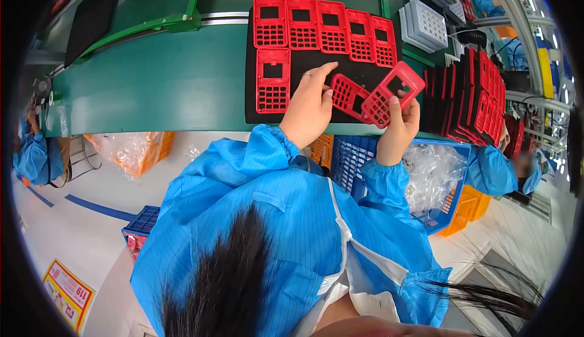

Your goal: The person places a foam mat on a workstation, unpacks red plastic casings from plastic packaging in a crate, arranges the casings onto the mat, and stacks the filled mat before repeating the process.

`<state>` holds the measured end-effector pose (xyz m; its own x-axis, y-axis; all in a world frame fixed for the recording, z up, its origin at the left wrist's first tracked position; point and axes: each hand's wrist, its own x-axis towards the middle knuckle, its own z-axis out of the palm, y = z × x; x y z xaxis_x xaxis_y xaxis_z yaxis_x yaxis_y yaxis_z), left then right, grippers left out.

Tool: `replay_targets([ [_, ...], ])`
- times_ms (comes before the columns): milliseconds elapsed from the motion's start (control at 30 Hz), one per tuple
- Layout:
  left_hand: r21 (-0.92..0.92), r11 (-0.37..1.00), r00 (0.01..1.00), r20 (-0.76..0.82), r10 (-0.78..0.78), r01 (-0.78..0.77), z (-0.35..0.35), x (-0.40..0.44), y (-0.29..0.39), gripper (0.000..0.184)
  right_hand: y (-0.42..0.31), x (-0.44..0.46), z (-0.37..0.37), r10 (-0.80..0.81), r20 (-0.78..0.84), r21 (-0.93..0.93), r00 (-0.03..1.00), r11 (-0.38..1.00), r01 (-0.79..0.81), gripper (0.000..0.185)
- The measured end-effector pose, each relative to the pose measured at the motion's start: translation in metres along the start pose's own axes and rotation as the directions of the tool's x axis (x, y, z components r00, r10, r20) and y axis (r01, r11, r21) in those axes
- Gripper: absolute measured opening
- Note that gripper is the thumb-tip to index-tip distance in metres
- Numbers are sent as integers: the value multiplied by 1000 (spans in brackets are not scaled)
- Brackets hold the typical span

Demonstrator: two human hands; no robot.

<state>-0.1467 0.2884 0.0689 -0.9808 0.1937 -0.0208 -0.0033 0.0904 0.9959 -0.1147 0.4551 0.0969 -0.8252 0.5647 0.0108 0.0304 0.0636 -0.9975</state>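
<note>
My right hand (398, 129) grips a red plastic keypad housing (382, 100) by its right side, tilted above the black mat. This housing has a rectangular window and a grid of key holes. Partly behind it, another red housing (345, 93) lies aslant at the mat's lower edge. My left hand (309, 106) is over the mat with its fingers stretched out and nothing in them, just left of that slanted housing. A single red housing (273, 81) lies left of my left hand. Above it runs a row of several more housings (302, 24).
The black mat (258, 117) lies on a green workbench (152, 81). Upright stacks of red housings with black sheets (468, 100) stand to the right, grey trays (426, 24) behind them. Below the edge is a blue crate (447, 218) with clear plastic bags. Other people sit at both sides.
</note>
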Motion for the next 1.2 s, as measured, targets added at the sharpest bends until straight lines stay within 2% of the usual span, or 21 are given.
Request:
replay_targets([
  [67,270,958,995,47,92,-101,-6,1,6,41,5,0,-2,34,13,39,999,999,-34,20],
  [100,428,875,974,86,210,-227,-7,1,8,38,11,0,-2,47,24,29,999,998,-47,21],
  [167,567,649,862,340,377,-508,-12,3,8,37,21,2,0,75,35,101,997,992,-79,22],
  [233,632,544,830,476,290,-552,-8,0,-16,43,16,3,-7,95,-30,156,995,984,-89,22],
  [267,676,464,817,515,259,-573,-9,4,-15,49,13,7,-14,38,-43,169,998,985,-30,23],
  [333,701,436,824,513,241,-564,-7,4,-6,49,6,14,-34,-89,-51,129,995,987,95,22],
  [400,745,464,858,510,66,-479,-6,1,14,47,7,18,-57,-216,59,-158,975,962,222,20],
  [433,759,483,885,458,79,-436,-4,-3,15,49,7,19,-64,-459,154,-399,875,781,480,18],
  [467,768,529,917,395,54,-361,-3,-9,16,49,2,18,-70,-492,304,-518,816,633,574,19],
  [500,769,573,944,330,27,-285,-2,-15,16,50,0,18,-74,-488,450,-600,748,455,658,21],
  [533,806,541,960,279,8,-238,-2,-19,13,52,2,18,-74,-469,511,-616,720,384,687,22],
  [567,811,536,962,273,5,-233,-2,-23,12,52,4,14,-75,-471,512,-610,719,390,690,22],
  [633,832,525,963,256,-77,-179,-1,-30,8,64,11,6,-71,-284,421,-770,862,391,505,25],
  [733,838,495,964,265,-2,-229,0,-42,11,66,29,8,-47,-286,547,-648,787,450,615,34],
  [767,830,493,959,280,36,-261,-2,-42,13,66,33,6,-35,-204,593,-633,779,480,608,43],
  [833,829,481,955,287,74,-286,-5,-42,11,66,24,3,-27,-187,646,-517,740,606,604,51],
  [867,830,461,948,299,105,-313,-7,-44,9,64,14,3,-31,-274,702,-442,657,555,704,61],
  [933,834,392,919,323,225,-389,-9,-46,2,45,-5,3,-47,-209,801,-456,562,397,797,68],
  [967,824,376,903,349,251,-423,-10,-48,0,37,-4,3,-57,-62,820,-501,570,406,765,73],
  [1033,819,360,885,348,309,-447,-6,-48,-7,28,11,9,-65,-64,868,-431,493,398,810,74],
  [1200,814,390,891,314,327,-430,-28,-53,3,27,16,-2,-10,-165,848,-344,503,552,760,73],
])
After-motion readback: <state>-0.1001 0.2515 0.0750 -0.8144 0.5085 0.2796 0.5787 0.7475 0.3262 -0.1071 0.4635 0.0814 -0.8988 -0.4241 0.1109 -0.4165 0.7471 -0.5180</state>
